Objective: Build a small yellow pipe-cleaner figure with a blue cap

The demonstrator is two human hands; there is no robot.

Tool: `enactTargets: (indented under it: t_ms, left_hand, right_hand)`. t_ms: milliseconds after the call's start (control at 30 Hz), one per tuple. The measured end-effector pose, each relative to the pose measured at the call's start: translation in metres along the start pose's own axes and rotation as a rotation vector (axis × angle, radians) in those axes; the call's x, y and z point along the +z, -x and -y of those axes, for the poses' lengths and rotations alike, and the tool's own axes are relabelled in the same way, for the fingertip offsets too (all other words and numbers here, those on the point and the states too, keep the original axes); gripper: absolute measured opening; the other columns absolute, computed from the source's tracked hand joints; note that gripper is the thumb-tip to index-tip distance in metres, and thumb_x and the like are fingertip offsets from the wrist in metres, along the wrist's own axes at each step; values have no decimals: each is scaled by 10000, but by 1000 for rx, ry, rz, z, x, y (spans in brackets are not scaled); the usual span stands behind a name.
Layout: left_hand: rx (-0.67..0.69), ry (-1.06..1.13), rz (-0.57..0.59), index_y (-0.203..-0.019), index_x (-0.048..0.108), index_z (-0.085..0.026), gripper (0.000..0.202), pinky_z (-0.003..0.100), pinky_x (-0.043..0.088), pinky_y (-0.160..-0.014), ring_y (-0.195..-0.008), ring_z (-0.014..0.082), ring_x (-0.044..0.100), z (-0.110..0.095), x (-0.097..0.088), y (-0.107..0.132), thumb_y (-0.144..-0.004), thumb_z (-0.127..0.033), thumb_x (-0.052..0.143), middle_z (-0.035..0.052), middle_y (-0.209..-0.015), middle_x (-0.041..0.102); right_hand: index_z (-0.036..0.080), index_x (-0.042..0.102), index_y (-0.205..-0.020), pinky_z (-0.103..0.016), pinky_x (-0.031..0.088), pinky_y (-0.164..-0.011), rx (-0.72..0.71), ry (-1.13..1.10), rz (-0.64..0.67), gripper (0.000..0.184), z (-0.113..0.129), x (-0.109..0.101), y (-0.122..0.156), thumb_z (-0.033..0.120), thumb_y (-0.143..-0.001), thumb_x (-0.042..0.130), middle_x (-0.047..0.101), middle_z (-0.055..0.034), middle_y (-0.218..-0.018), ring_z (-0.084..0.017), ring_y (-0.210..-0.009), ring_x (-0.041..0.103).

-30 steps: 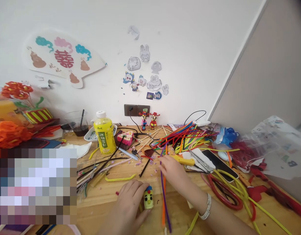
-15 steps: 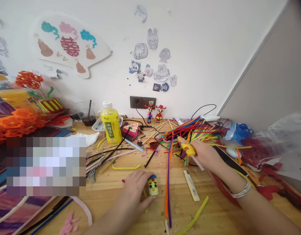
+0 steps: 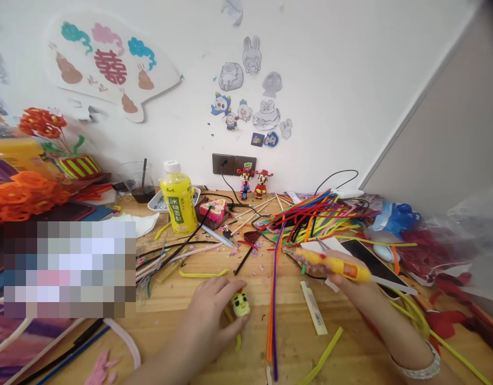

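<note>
Gripping glue gun [image 3: 332, 266] right-handed; left hand [image 3: 208, 315] beside figurine [image 3: 240, 305]

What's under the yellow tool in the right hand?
Past the yellow tool, a white sheet and a dark phone show on the wooden table. The spot directly beneath is hidden by the tool and the right hand.
</note>
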State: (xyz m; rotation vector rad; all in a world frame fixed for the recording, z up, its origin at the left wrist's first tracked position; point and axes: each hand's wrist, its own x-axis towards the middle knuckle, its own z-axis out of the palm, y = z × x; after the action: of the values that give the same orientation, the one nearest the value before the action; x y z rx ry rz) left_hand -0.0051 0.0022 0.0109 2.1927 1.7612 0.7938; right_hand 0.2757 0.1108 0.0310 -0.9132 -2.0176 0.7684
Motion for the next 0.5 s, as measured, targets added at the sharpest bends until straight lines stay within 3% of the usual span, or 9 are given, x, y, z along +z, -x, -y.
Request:
enactTargets:
  t_ms: [133, 233, 333, 500]
  left_hand:
    - [40, 0, 52, -1057, 579, -213, 416, 405, 457, -774, -877, 259, 572, 1, -2, 1, -673, -322, 697, 82, -944, 635]
    - [47, 4, 97, -1114, 550, -201, 405, 415, 443, -801, -911, 261, 556, 1, -4, 1, -742, -334, 637, 94, -980, 624]
    - [24, 4, 128, -1121, 545, -209, 286, 398, 436, -814, -916, 237, 552, -1, -7, 0, -841, -231, 493, 78, -971, 623]
    - [33, 25, 148, -1086, 549, -220, 252, 378, 432, -811, -907, 221, 547, -3, -7, -1, -858, -193, 446, 62, -950, 615]
  right_hand:
    - [243, 626, -737, -319, 472, -587, -131, -114, 152, 535, 9, 15, 7, 743, -671, 447, 633, -42, -713, -207, -655, 586]
    - [203, 611, -738, -288, 432, -532, -177, -129, 222, 544, 17, 29, 10, 724, -684, 463, 609, -44, -656, -178, -586, 556]
    - [172, 597, -695, -265, 393, -495, -188, -81, 244, 556, 21, 38, 11, 710, -701, 458, 587, -42, -608, -158, -538, 532]
    - [157, 579, -646, -243, 341, -453, -186, -13, 246, 588, 19, 46, 11, 710, -733, 400, 541, -29, -535, -136, -475, 486]
